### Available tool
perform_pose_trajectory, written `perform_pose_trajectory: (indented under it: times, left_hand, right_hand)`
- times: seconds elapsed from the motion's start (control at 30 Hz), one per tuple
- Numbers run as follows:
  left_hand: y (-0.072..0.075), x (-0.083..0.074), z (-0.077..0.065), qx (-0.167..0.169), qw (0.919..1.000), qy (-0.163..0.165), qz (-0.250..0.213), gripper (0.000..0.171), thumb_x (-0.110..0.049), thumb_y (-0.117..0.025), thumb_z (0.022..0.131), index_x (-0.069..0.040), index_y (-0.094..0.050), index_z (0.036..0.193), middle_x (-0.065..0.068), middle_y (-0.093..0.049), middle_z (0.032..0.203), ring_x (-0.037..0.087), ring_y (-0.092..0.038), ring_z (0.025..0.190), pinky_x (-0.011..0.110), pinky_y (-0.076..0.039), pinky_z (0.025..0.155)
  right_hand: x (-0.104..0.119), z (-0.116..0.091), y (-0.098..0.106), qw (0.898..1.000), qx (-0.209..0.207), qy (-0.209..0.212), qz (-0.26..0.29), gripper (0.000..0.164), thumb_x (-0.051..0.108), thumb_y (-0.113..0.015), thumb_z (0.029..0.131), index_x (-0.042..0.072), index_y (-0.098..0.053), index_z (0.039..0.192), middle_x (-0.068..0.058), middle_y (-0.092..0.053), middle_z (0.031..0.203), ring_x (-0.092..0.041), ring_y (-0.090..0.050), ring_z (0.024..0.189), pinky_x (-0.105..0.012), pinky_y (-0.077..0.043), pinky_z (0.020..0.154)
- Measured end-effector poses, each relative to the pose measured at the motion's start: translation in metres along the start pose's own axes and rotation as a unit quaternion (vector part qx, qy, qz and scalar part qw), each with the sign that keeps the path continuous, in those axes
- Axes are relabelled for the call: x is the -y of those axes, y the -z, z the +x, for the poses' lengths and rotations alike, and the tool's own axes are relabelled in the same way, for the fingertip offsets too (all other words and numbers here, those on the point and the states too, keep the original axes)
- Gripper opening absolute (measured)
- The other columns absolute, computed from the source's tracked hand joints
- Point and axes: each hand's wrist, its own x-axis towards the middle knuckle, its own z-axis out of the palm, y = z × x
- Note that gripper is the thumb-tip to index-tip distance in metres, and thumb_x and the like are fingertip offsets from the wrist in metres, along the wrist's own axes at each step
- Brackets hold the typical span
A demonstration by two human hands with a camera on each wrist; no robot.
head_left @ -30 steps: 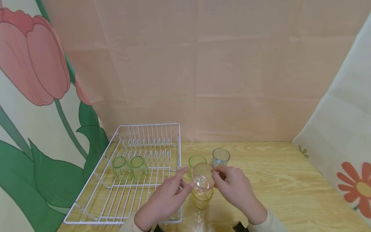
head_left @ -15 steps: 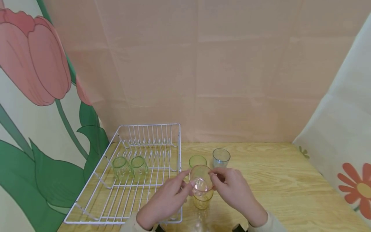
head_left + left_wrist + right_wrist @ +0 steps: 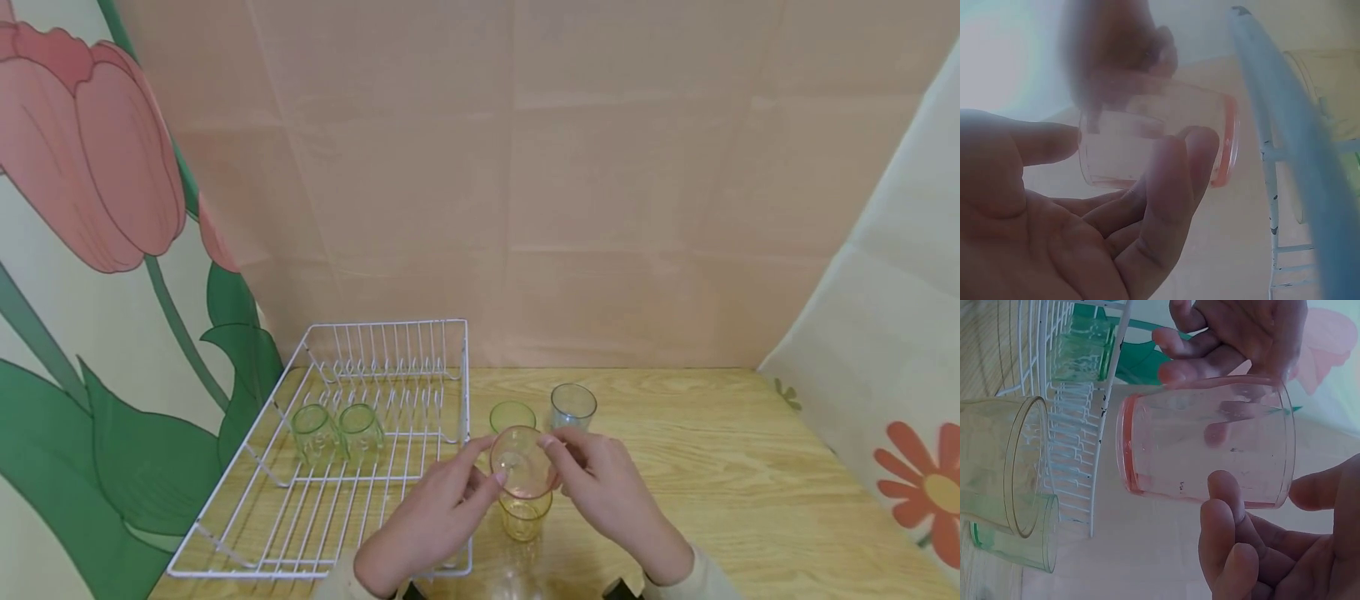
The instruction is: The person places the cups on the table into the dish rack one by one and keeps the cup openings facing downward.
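A clear pink drinking glass (image 3: 522, 467) with a redder base (image 3: 1130, 447) is held between both hands, its mouth towards the head camera. My left hand (image 3: 442, 504) holds its left side; in the left wrist view the thumb is at one end and curled fingers lie along the wall. My right hand (image 3: 603, 483) pinches the other side, thumb at the rim and fingertips (image 3: 1225, 494) on the wall. Below the pink glass in the head view, a yellow glass (image 3: 522, 525) stands on the table. Just behind are a green glass (image 3: 512, 414) and a bluish glass (image 3: 573, 406).
On the left, a white wire dish rack (image 3: 330, 575) stands on the wood-grain table (image 3: 720, 475). Two green glasses (image 3: 313, 429) sit side by side in it. The rack's right side is close to my left hand. A plain cloth (image 3: 510, 208) hangs behind the table.
The pink glass has shifted slightly left and tipped its mouth more towards the head camera. My right thumb has moved along its rim. The other glasses and the rack are unchanged.
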Motion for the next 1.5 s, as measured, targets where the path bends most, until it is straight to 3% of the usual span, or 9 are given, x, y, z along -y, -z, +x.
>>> perform_pose_trajectory:
  times: [0.27,0.63,1.17,1.3,1.5]
  left_hand:
    - [-0.0012,0.0003,-0.0007,-0.013,0.9996,-0.023,0.008,0.052,-0.049,-0.042,0.097,-0.021,-0.038,0.141,-0.011,-0.064,0.088,0.000,-0.058,0.077,0.022,-0.048,0.065]
    - [-0.0023,-0.0008,-0.0030,-0.029,0.9977,-0.057,0.025,0.046,-0.035,-0.052,0.095,-0.025,-0.039,0.138,-0.003,-0.068,0.092,0.000,-0.059,0.075,0.020,-0.048,0.062]
    - [-0.0001,-0.0030,-0.0055,-0.008,0.9981,-0.054,0.028,0.054,-0.033,-0.060,0.091,-0.027,-0.034,0.139,0.004,-0.068,0.101,0.000,-0.057,0.076,0.018,-0.047,0.061]
    - [-0.0012,-0.0022,-0.0054,-0.010,0.9985,-0.046,0.026,0.052,-0.040,-0.056,0.092,-0.027,-0.033,0.138,0.003,-0.068,0.100,0.000,-0.058,0.078,0.019,-0.047,0.062]
    - [-0.0024,-0.0010,-0.0027,-0.022,0.9994,-0.020,0.016,0.049,-0.055,-0.037,0.096,-0.022,-0.036,0.131,-0.001,-0.068,0.102,0.002,-0.061,0.084,0.025,-0.049,0.067]
  right_hand:
    - [-0.0013,0.0008,-0.0003,1.000,0.002,-0.018,0.017,0.035,0.044,-0.040,0.099,0.019,-0.064,0.096,0.010,-0.061,0.058,-0.016,-0.058,0.055,-0.026,-0.046,0.051]
    - [-0.0016,0.0005,0.0003,1.000,0.004,-0.018,0.015,0.037,0.047,-0.037,0.099,0.021,-0.064,0.099,0.009,-0.062,0.060,-0.010,-0.057,0.053,-0.026,-0.046,0.053]
    - [0.0018,-0.0029,0.0013,0.999,0.024,-0.038,0.021,0.031,0.046,-0.047,0.095,0.020,-0.064,0.101,0.007,-0.064,0.062,-0.010,-0.057,0.053,-0.024,-0.046,0.055]
    - [0.0027,-0.0030,0.0017,0.999,0.028,-0.036,0.016,0.031,0.047,-0.049,0.094,0.021,-0.065,0.101,0.007,-0.063,0.063,-0.010,-0.057,0.054,-0.024,-0.046,0.055]
    - [0.0033,-0.0046,0.0010,0.999,0.040,-0.029,0.011,0.034,0.049,-0.052,0.092,0.020,-0.063,0.106,0.008,-0.065,0.068,-0.010,-0.058,0.057,-0.024,-0.046,0.053]
